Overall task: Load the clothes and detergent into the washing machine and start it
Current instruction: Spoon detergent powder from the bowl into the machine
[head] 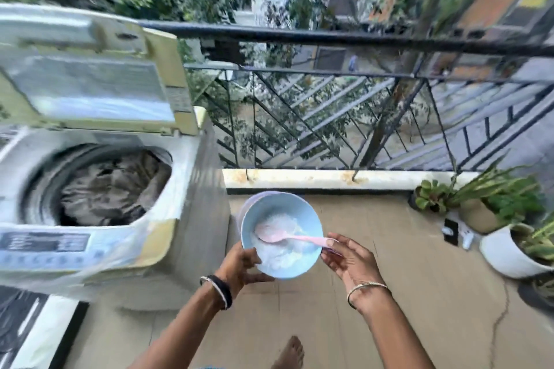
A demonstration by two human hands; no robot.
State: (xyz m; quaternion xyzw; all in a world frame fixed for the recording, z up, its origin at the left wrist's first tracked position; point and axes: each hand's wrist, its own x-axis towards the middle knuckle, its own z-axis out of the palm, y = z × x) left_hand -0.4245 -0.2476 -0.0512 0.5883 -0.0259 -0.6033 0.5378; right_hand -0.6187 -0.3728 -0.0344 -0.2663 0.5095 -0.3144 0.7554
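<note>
A top-loading washing machine (pixel 186 189) stands at the left with its lid (pixel 90 81) raised. Dark grey clothes (pixel 111 189) fill the drum. To the right of the machine, above the floor, my left hand (pixel 239 263) grips a light blue bowl (pixel 311 219) by its lower left rim. White detergent powder (pixel 278 252) lies in the bowl. A pink spoon (pixel 269 234) rests in the powder, its handle pinched by the fingertips of my right hand (pixel 347 257). The control panel (pixel 45 246) runs along the machine's near edge.
A black metal railing (pixel 359 39) closes the balcony ahead, over a low white kerb (pixel 299 178). Potted plants (pixel 509 219) crowd the right corner, with a cable (pixel 500 317) trailing over the tiled floor. My bare foot (pixel 289 353) shows at the bottom. A dark mat lies bottom left.
</note>
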